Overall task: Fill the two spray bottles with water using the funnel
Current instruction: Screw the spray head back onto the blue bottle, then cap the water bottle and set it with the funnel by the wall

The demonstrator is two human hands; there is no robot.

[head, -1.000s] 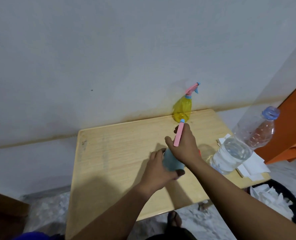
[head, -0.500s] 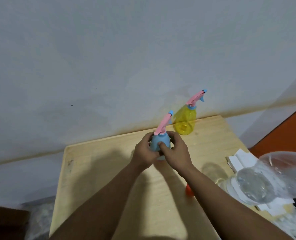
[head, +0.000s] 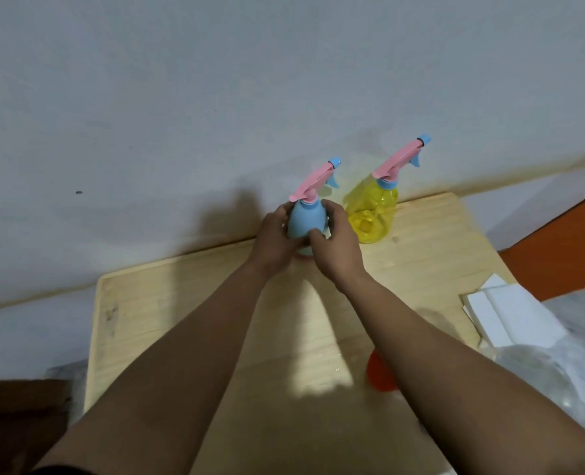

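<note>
A blue spray bottle (head: pixel 305 222) with a pink trigger head stands upright near the far edge of the wooden table (head: pixel 167 323). My left hand (head: pixel 274 241) wraps its left side and my right hand (head: pixel 335 250) its right side. Just to its right, against the wall, stands a yellow spray bottle (head: pixel 373 214) with the same pink head. An orange funnel (head: pixel 380 373) lies on the table beside my right forearm, partly hidden by it. A clear plastic water bottle (head: pixel 555 382) lies blurred at the lower right.
A stack of white paper napkins (head: pixel 510 313) sits at the table's right edge. A grey wall (head: pixel 215 80) runs directly behind the table. An orange panel (head: pixel 565 248) stands to the right, and a dark brown object (head: pixel 17 406) is at the lower left.
Both hands carried the blue spray bottle from the table's middle to its far edge, beside the yellow bottle. The right hand shifted from the pink head to the bottle's body.
</note>
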